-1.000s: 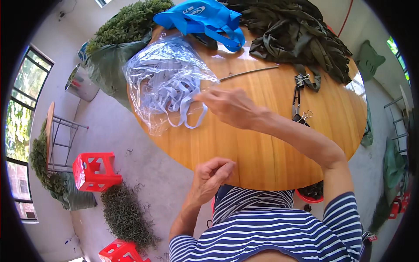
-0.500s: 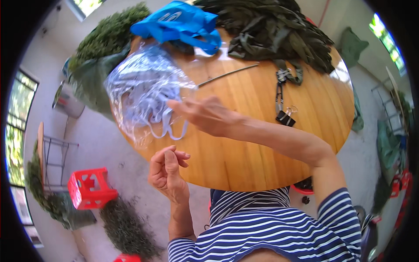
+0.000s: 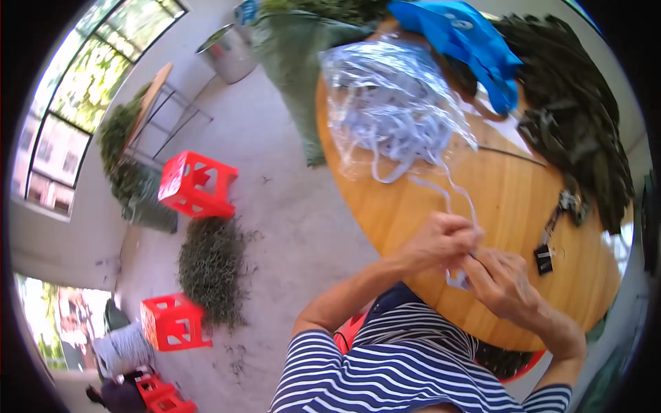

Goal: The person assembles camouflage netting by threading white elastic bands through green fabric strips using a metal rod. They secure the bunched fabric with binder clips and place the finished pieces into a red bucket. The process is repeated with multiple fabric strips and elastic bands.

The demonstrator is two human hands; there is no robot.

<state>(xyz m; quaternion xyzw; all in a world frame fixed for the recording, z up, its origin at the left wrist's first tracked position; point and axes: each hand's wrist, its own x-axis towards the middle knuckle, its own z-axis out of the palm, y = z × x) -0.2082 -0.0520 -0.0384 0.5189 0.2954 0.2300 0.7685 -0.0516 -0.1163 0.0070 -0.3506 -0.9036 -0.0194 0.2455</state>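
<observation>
Close together over the near edge of the round wooden table (image 3: 385, 220), my two hands grip a white flat band (image 3: 451, 184). My left hand (image 3: 441, 241) is closed in a pinch on it. Right beside it, my right hand (image 3: 502, 279) holds the band with bent fingers, and a short white loop shows beneath. The band runs back to a clear plastic bag (image 3: 344, 76) full of tangled white bands. The exact grip between the fingertips is hidden.
A black binder clip (image 3: 544, 259) on a strap lies right of my hands. Behind are a thin rod (image 3: 513, 154), a blue bag (image 3: 461, 41) and dark green cloth (image 3: 578, 117). Red stools (image 3: 200, 184) and a heap of dry greenery (image 3: 213, 268) are on the floor at left.
My right hand has left the plastic bag and come back to my left hand, drawing a length of white band out. The view has swung left.
</observation>
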